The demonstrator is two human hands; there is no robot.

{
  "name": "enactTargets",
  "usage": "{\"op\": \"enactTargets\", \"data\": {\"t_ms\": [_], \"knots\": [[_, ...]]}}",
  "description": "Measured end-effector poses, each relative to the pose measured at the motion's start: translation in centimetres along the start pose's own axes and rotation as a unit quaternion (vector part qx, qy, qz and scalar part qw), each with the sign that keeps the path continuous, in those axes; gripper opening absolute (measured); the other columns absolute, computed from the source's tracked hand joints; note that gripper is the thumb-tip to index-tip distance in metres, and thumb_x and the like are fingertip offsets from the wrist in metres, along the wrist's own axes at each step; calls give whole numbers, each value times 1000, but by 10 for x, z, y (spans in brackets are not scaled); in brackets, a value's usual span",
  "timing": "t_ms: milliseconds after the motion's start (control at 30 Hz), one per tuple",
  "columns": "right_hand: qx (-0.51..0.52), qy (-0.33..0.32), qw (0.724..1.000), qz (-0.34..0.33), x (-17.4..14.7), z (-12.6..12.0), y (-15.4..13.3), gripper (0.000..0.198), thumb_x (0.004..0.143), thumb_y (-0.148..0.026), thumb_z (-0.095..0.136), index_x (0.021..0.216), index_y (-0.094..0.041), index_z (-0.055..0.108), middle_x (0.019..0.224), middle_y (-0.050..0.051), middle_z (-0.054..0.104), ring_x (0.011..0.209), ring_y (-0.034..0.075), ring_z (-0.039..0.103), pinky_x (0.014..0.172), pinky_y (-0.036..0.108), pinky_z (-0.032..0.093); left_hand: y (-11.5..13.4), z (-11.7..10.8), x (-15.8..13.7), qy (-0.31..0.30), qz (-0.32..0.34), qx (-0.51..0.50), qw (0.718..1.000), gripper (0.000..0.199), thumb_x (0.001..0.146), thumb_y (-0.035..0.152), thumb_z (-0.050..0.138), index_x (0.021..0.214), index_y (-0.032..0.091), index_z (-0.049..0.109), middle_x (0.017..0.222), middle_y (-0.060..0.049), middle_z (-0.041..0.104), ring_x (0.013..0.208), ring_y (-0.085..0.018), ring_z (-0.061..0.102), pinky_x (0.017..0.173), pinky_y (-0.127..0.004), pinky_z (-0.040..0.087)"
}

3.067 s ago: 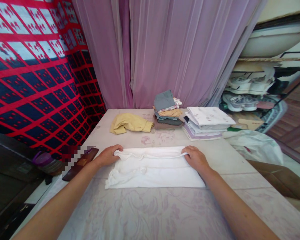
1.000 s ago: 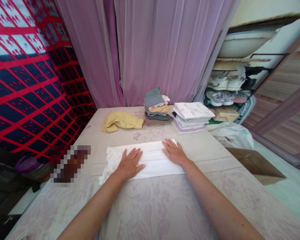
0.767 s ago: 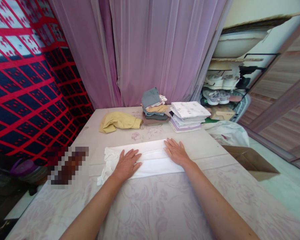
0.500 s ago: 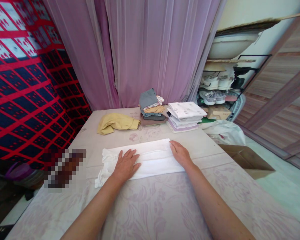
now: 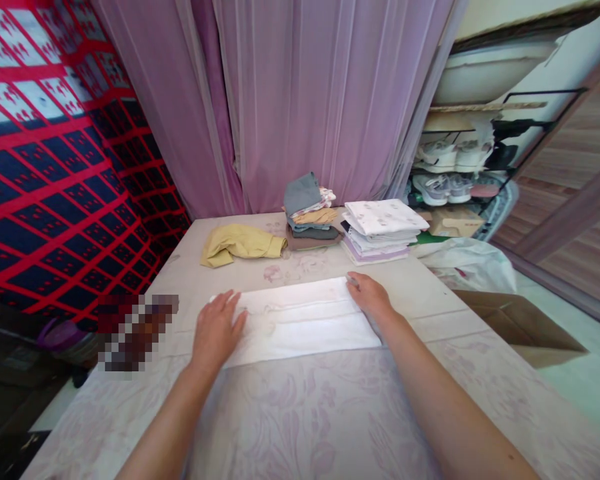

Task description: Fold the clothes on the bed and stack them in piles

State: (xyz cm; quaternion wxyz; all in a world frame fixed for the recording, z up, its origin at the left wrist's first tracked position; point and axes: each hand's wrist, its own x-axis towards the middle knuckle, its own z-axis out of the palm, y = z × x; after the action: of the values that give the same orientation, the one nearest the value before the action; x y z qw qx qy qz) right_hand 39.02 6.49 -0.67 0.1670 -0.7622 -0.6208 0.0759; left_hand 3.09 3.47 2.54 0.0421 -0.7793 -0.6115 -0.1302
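Observation:
A folded white garment lies as a long flat strip across the bed, with lengthwise creases. On its left end rests my left hand, fingers laid over the cloth and thumb apart; that end is partly hidden beneath it. At the far right corner, my right hand has its fingers curled over the garment's edge. The thumb's grip there is hard to make out. Beyond the garment, a yellow piece of clothing lies loosely folded.
Behind stand a stack of folded coloured clothes and a stack of folded white and lilac cloths. A patterned sheet covers the bed. To the right are an open cardboard box, a white bag and shoes on a rack.
My left hand has moved left onto the garment's end, and the ruffled edge that showed there is out of sight. The right hand stays at the right corner. The view has shifted slightly.

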Motion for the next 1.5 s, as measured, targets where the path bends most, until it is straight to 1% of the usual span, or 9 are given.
{"op": "enactTargets", "data": {"t_ms": [167, 433, 633, 833, 933, 1100, 1233, 1333, 1500], "knots": [[-49, -66, 997, 10, 21, -7, -10, 33, 87, -36, 44, 105, -21, 66, 106, 9, 68, 96, 22, 62, 72, 28, 44, -73, -13, 22, -142, -201, -23, 969, 51, 87, 51, 36, 114, 15, 61, 115, -14, 66, 104, -29, 61, 85, -37, 45], [-76, -59, 995, -13, 25, -13, -23, 39, 84, -35, 53, 117, -17, 59, 115, 13, 63, 103, 24, 59, 81, 32, 44, -80, 11, 34, -160, -242, -141, 946, 21, 72, 41, 61, 76, 20, 62, 76, -2, 67, 71, -18, 60, 57, -24, 35], [38, -37, 971, -233, 9, 3, -120, 34, 84, -23, 52, 116, -20, 62, 124, 8, 61, 115, 22, 53, 100, 33, 38, -71, 18, 26, -124, -224, -203, 945, 9, 74, 28, 55, 79, 21, 58, 67, 5, 60, 62, -12, 54, 55, -21, 34], [139, -174, 904, -364, 7, 42, -225, 66, 71, -25, 66, 134, -25, 48, 139, 7, 50, 124, 23, 48, 101, 34, 38, -60, 22, 11, -73, -154, -421, 891, 17, 71, 36, 56, 77, 19, 54, 64, 6, 55, 56, -10, 47, 53, -20, 34], [136, -263, 871, -391, 8, 49, -248, 47, 66, -26, 69, 113, -26, 65, 113, 4, 68, 100, 21, 62, 82, 28, 46, -57, 15, 7, -77, -116, -495, 858, 25, 69, 42, 58, 75, 19, 52, 68, 5, 57, 58, -10, 49, 55, -20, 37], [148, -265, 873, -382, 11, 33, -250, 18, 75, -27, 60, 85, -19, 72, 74, -1, 69, 70, 14, 60, 60, 21, 39, -71, -5, -14, -69, -143, -542, 825, 51, 73, 56, 58, 107, 18, 54, 111, -10, 63, 101, -21, 60, 84, -32, 47], [239, -209, 873, -369, 18, 11, -242, 16, 75, -26, 57, 78, -16, 70, 71, -3, 65, 68, 12, 55, 59, 19, 37, -90, -8, -49, -190, -106, -587, 780, 92, 70, 60, 63, 143, 19, 25, 143, -19, 40, 128, -25, 44, 103, -39, 37], [255, -202, 871, -367, 21, 2, -238, 16, 74, -28, 57, 74, -16, 67, 67, -4, 61, 65, 12, 53, 57, 19, 35, -90, 1, -61, -214, -103, -577, 781, 107, 62, 49, 72, 148, 18, 16, 141, -20, 41, 124, -25, 49, 101, -38, 39], [231, -192, 877, -375, 16, -1, -234, 16, 76, -26, 54, 72, -17, 66, 66, -4, 61, 67, 13, 54, 57, 19, 34, -73, 2, -50, -200, -70, -502, 838, 86, 66, 21, 59, 146, 20, 27, 115, -9, 62, 91, -19, 63, 81, -32, 50]]}}
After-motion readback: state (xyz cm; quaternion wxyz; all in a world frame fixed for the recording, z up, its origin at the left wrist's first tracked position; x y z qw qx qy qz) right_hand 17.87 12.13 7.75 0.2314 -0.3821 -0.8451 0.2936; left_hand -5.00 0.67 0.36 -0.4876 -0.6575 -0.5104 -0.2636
